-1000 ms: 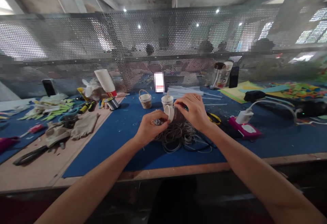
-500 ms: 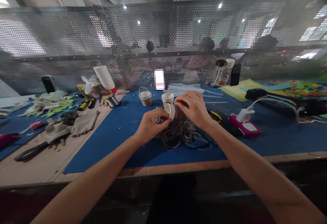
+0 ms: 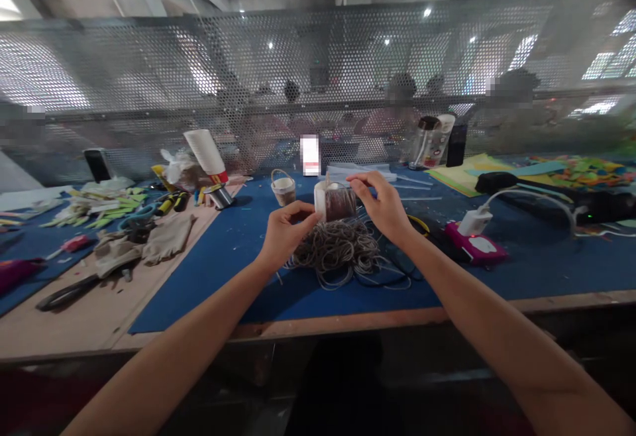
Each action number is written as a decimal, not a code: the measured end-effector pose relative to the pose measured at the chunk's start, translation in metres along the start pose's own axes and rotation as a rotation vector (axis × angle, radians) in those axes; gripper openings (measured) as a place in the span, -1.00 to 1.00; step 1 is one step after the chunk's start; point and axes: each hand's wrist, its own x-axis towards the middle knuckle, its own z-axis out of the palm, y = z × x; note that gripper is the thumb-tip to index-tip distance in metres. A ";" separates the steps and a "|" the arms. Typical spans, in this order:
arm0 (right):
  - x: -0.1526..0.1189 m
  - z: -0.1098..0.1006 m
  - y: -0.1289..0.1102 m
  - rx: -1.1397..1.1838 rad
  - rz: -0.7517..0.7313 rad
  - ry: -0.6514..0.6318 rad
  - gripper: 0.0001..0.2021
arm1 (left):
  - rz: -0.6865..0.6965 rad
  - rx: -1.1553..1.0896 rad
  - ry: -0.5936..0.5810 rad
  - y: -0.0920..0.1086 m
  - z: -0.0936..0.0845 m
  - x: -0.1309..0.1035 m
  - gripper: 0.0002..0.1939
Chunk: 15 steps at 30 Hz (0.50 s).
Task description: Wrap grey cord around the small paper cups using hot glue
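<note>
A small paper cup (image 3: 340, 204), white at the rim and wrapped in brown cord lower down, lies sideways in the air between my hands. My left hand (image 3: 288, 232) pinches its white rim. The fingertips of my right hand (image 3: 380, 203) are closed at its brown base end. Below it a tangled heap of grey-brown cord (image 3: 342, 250) rests on the blue mat (image 3: 209, 290). Behind my left hand stands a wrapped cup with a looped handle (image 3: 283, 191). Another cup (image 3: 325, 185) is mostly hidden behind the held one.
Stacked paper cups (image 3: 205, 152) lean over a metal tin (image 3: 219, 196) at the left. Cloth gloves (image 3: 166, 240) and scissors lie nearby. A pink power bank (image 3: 477, 244), coloured paper (image 3: 464, 174) and bottles (image 3: 427, 141) are at the right. A perforated screen stands behind.
The held cup has turned so its brown-wrapped side faces me, its opening now toward my left hand. Both hands have shifted slightly, uncovering more of the cord heap.
</note>
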 end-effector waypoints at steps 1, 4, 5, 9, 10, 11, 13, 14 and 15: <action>-0.001 0.001 0.001 0.029 0.038 -0.009 -0.74 | -0.025 -0.034 0.022 -0.002 -0.001 0.001 -0.84; -0.003 0.007 0.007 0.117 0.142 -0.108 -0.62 | -0.070 -0.140 0.045 -0.008 -0.003 0.004 -0.80; -0.004 0.009 0.010 0.145 0.162 -0.148 -0.59 | -0.078 -0.163 0.051 -0.009 -0.003 0.005 -0.79; -0.007 0.015 0.017 0.202 0.186 -0.234 -0.53 | -0.097 -0.188 0.050 -0.011 -0.002 0.006 -0.77; -0.007 0.016 0.018 0.198 0.191 -0.233 -0.52 | -0.104 -0.196 0.041 -0.011 -0.002 0.006 -0.77; -0.007 0.016 0.018 0.192 0.199 -0.228 -0.52 | -0.111 -0.210 0.033 -0.012 -0.002 0.006 -0.77; -0.007 0.015 0.017 0.183 0.220 -0.214 -0.51 | -0.130 -0.253 0.021 -0.012 -0.003 0.006 -0.79; -0.007 0.015 0.016 0.183 0.230 -0.206 -0.50 | -0.144 -0.283 0.016 -0.011 -0.003 0.006 -0.79; -0.006 0.014 0.015 0.185 0.237 -0.203 -0.50 | -0.159 -0.319 0.014 -0.011 -0.003 0.006 -0.80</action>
